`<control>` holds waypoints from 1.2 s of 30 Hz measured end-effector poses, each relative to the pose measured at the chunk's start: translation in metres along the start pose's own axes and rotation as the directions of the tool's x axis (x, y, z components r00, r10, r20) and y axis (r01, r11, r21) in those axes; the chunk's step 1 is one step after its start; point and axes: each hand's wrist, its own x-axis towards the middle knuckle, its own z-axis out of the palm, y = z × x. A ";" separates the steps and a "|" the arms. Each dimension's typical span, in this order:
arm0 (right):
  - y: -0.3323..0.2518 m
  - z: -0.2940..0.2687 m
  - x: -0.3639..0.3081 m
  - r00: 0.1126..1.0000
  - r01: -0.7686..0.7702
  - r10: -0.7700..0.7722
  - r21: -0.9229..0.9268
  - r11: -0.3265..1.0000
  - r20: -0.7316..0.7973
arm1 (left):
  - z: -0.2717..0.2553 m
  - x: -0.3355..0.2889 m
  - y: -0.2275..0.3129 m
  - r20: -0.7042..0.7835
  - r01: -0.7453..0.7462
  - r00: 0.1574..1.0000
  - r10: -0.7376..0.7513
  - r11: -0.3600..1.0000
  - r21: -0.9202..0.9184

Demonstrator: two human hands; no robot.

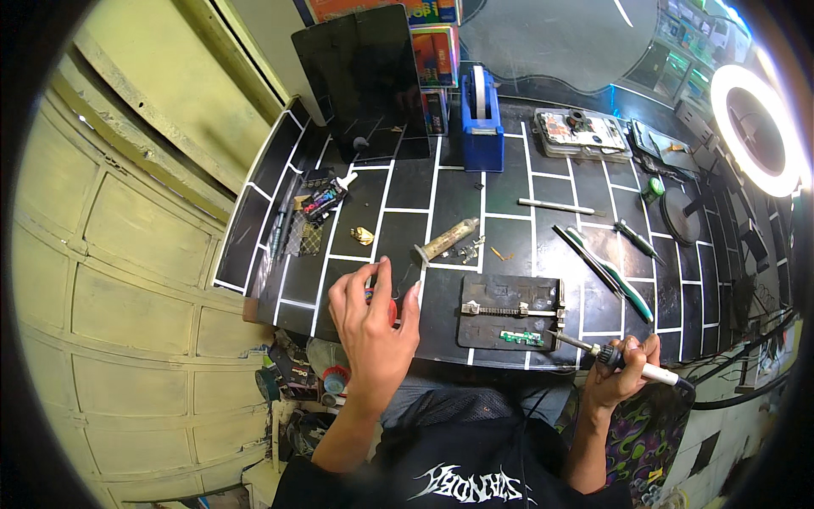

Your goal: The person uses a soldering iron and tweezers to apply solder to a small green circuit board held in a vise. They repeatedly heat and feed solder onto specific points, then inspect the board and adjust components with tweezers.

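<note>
My left hand [370, 319] is over the table's near edge, fingers spread and slightly curled. Beneath its thumb and forefinger shows part of a small red round thing [393, 311], mostly hidden; I cannot tell whether the fingers touch it. In my right hand [626, 375] is a soldering iron [660, 374] with a white handle, its tip pointing left. The tip is close to the right end of a small green circuit board [521, 338]. That board lies at the near side of a dark board holder [493, 291] with a metal clamp bar.
A syringe [449, 239] lies beyond the holder. Tweezers [585, 257], a green-handled brush [632, 297] and a screwdriver [638, 241] lie to the right. Farther back are a blue tape dispenser [483, 148] and a dark panel [360, 85]. A ring light [721, 110] glows at right.
</note>
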 end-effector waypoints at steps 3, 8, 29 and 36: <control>0.000 0.001 -0.004 0.999 0.024 -0.026 -0.063 0.998 -0.028 | 0.002 -0.002 -0.007 0.014 -0.034 0.999 0.033 0.997 0.068; 0.003 -0.003 0.001 0.999 0.015 -0.020 -0.132 0.991 -0.035 | 0.014 -0.008 -0.010 -0.032 -0.035 0.999 0.035 0.999 -0.009; 0.000 -0.010 0.046 0.998 0.047 -0.041 -0.123 0.991 0.052 | 0.037 -0.008 0.084 0.178 -0.232 0.933 0.313 0.901 -0.368; 0.027 -0.010 0.050 0.978 0.169 -0.144 -0.170 0.971 0.153 | 0.063 -0.019 0.099 0.244 -0.293 0.876 0.417 0.860 -0.417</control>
